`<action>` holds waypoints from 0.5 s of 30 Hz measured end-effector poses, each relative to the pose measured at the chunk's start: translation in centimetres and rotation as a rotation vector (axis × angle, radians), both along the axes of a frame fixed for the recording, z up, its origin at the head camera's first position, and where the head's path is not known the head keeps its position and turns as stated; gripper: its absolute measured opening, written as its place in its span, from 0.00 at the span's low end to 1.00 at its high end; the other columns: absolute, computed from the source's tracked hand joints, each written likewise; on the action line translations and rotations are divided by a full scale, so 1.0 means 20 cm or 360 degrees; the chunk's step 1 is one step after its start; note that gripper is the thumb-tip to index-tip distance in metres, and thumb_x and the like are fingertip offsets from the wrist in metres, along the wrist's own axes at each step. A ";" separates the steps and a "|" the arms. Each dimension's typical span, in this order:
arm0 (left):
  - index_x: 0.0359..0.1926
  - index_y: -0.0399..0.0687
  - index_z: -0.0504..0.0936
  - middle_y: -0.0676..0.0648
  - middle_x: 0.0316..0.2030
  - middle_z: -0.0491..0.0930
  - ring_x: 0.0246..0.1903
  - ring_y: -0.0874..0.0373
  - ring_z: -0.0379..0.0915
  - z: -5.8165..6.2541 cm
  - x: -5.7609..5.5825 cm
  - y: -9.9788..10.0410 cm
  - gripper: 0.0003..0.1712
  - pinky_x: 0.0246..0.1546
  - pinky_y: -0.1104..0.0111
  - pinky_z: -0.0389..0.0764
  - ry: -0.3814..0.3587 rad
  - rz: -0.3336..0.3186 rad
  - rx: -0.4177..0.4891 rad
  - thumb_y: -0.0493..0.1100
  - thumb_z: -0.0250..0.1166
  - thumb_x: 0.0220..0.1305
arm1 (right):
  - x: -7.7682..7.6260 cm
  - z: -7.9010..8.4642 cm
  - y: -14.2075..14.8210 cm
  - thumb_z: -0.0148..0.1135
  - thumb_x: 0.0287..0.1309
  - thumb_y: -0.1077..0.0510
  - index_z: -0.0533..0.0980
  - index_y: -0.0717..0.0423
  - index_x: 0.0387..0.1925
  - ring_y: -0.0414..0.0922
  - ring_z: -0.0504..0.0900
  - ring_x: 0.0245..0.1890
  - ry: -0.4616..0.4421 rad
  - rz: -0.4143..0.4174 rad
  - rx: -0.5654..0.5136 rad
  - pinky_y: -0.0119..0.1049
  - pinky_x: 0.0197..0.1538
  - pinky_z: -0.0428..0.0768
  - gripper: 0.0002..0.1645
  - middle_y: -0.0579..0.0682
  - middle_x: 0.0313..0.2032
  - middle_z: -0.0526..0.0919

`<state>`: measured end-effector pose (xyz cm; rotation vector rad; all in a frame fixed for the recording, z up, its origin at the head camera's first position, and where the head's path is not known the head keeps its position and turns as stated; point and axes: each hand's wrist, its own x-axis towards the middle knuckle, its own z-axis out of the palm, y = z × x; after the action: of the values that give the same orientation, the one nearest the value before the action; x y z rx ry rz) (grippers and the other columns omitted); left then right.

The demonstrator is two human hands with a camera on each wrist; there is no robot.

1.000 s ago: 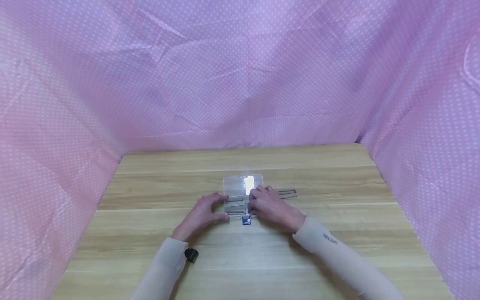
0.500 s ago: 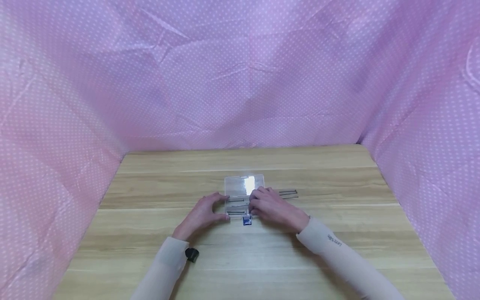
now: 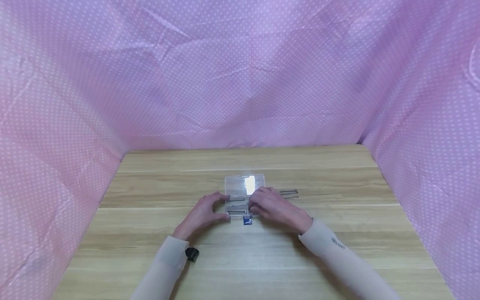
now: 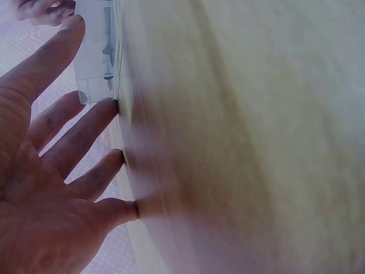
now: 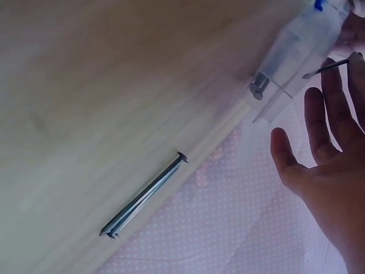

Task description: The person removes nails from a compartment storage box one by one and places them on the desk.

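A clear plastic box (image 3: 227, 210), its lid (image 3: 236, 185) lifted back, stands mid-table with several nails (image 3: 237, 212) in its compartments. My left hand (image 3: 202, 212) grips the box's left end, thumb at the front corner and fingers at the back; the left wrist view shows fingertips (image 4: 108, 105) against its wall. Over the right part of the box, my right hand (image 3: 271, 204) pinches a nail (image 5: 331, 68) between thumb and fingers, most clearly seen in the right wrist view. The hand hides that part of the box in the head view.
More loose nails (image 5: 142, 197) lie on the wooden table (image 3: 240, 258), right of the box. A blue label (image 3: 247, 220) sits at the box's front edge. Pink dotted cloth (image 3: 240, 83) surrounds the table's back and sides. A black band piece (image 3: 192, 254) is at the left sleeve.
The right hand shifts slightly over the box's right part, its fingers moving a little. The left hand keeps its place at the box's left end. The loose nails stay put.
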<state>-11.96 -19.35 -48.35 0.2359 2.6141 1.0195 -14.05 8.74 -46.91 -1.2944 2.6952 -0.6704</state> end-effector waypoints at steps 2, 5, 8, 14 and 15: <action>0.68 0.56 0.79 0.42 0.73 0.68 0.74 0.38 0.58 0.00 0.00 0.00 0.40 0.74 0.40 0.57 0.0005 -0.0004 -0.0004 0.53 0.81 0.54 | 0.01 0.01 0.00 0.65 0.70 0.55 0.82 0.46 0.45 0.42 0.77 0.53 -0.0018 -0.0014 -0.0025 0.48 0.68 0.71 0.05 0.39 0.43 0.84; 0.68 0.56 0.79 0.41 0.73 0.68 0.74 0.38 0.58 0.00 0.00 0.00 0.40 0.74 0.39 0.57 0.0018 -0.0014 -0.0010 0.53 0.81 0.54 | 0.01 0.03 0.00 0.65 0.70 0.55 0.83 0.48 0.46 0.43 0.79 0.53 -0.0028 -0.0027 -0.0046 0.50 0.68 0.71 0.06 0.40 0.43 0.84; 0.69 0.55 0.78 0.41 0.74 0.68 0.74 0.38 0.58 0.00 0.00 0.00 0.41 0.74 0.39 0.57 0.0022 -0.0023 -0.0009 0.53 0.81 0.54 | 0.02 0.04 0.01 0.66 0.70 0.56 0.83 0.49 0.46 0.44 0.80 0.53 -0.0022 -0.0033 -0.0056 0.50 0.68 0.71 0.06 0.42 0.43 0.85; 0.69 0.56 0.79 0.41 0.74 0.67 0.74 0.38 0.57 0.00 0.00 0.00 0.41 0.74 0.39 0.57 0.0011 -0.0009 -0.0014 0.53 0.81 0.54 | 0.03 0.04 0.03 0.68 0.67 0.60 0.85 0.51 0.45 0.44 0.81 0.50 0.0024 -0.0027 -0.0133 0.48 0.65 0.75 0.07 0.43 0.42 0.87; 0.68 0.56 0.79 0.41 0.74 0.68 0.74 0.38 0.58 0.00 0.00 0.00 0.41 0.74 0.39 0.57 0.0009 -0.0004 -0.0015 0.53 0.81 0.54 | 0.03 0.04 0.03 0.68 0.66 0.61 0.85 0.51 0.45 0.44 0.81 0.50 0.0033 -0.0027 -0.0147 0.48 0.64 0.76 0.07 0.43 0.42 0.87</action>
<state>-11.89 -19.33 -48.43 0.2404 2.6222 1.0067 -13.52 9.35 -46.19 -1.3072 2.7243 -0.7969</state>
